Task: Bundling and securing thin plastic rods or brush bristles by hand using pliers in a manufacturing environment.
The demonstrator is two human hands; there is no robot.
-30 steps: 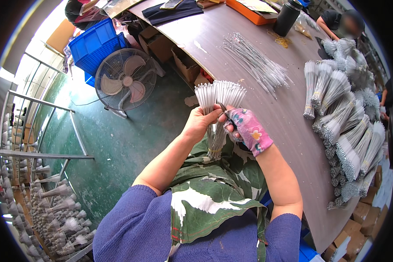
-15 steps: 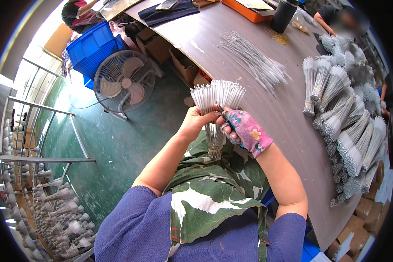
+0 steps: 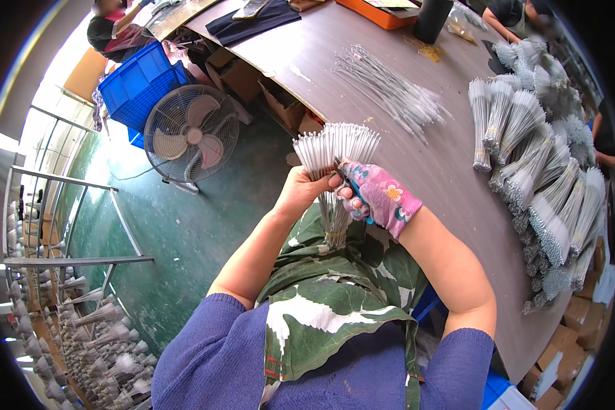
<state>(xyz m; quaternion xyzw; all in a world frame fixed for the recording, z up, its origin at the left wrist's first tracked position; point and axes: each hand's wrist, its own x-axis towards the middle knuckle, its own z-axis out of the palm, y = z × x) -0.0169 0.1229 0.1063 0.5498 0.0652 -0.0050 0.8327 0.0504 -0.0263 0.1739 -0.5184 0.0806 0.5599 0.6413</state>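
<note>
A bundle of thin wire brushes with white bristle heads [image 3: 336, 147] stands upright over my lap, its heads fanned out at the top. A yellowish band circles its thin wire stems near the lower end. My left hand [image 3: 306, 188] is closed around the bundle just below the heads, thumb across the front. Against the bundle's right side, my right hand [image 3: 370, 195], in a pink flowered glove with bare fingertips, grips a small hand tool with blue handles [image 3: 363, 205]. The tool's dark tip points at the stems; its jaws are mostly hidden by my fingers.
The grey table [image 3: 451, 205] carries loose wire brushes [image 3: 389, 92], stacked brush bundles [image 3: 526, 150], a black bottle [image 3: 432, 20] and an orange tray [image 3: 376, 14]. At left are a floor fan [image 3: 193, 133], blue crates [image 3: 137, 85] and a metal rack [image 3: 82, 261]. Other people work at the far edges.
My right forearm and elbow have swung slightly outward, and the gloved hand has turned a little at the bundle. The whole view has shifted slightly. My left hand keeps its hold.
</note>
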